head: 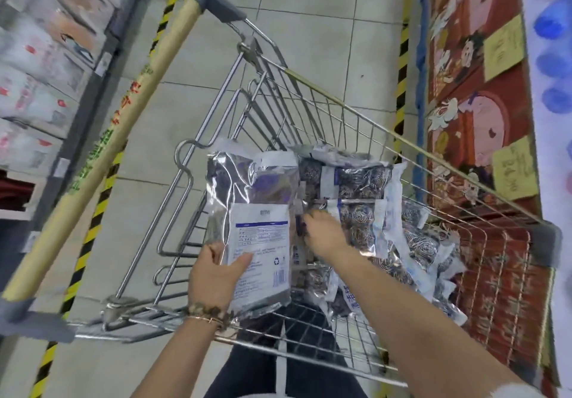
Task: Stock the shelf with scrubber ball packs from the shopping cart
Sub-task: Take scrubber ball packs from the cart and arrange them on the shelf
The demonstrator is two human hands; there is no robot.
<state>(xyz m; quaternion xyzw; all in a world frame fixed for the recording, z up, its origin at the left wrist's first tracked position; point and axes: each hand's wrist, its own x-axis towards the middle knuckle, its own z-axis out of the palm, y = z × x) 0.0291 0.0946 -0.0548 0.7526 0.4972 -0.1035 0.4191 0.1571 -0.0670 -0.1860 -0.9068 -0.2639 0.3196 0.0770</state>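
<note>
Cart (365, 116): one wire cart, filling the view from the centre out to 4 o'clock; its handle (102, 150) ran from 8 o'clock up to 12.
Cart contents: a pile (356, 181) of scrubber ball packs in clear and silvery wrap, heaped against the wall at 3 o'clock; they overlapped too much to count, though at least six showed.
Held pack (260, 236): one, lifted over the cart's near end at 6 o'clock, white back label towards the camera; a silvery pack stood right behind it, and I could not tell whether it was also held.
Left hand (213, 277): gripped the held pack at its lower left edge, thumb across the label; one bracelet (210, 312) on the wrist.
Right hand (325, 233): reached into the pile, fingers bent down among the packs; whether it gripped one could not be told.
Shelves (40, 73): at 9 o'clock, blurred boxed goods.
Display (476, 119): at 3 o'clock, red, with two yellow tags.
</note>
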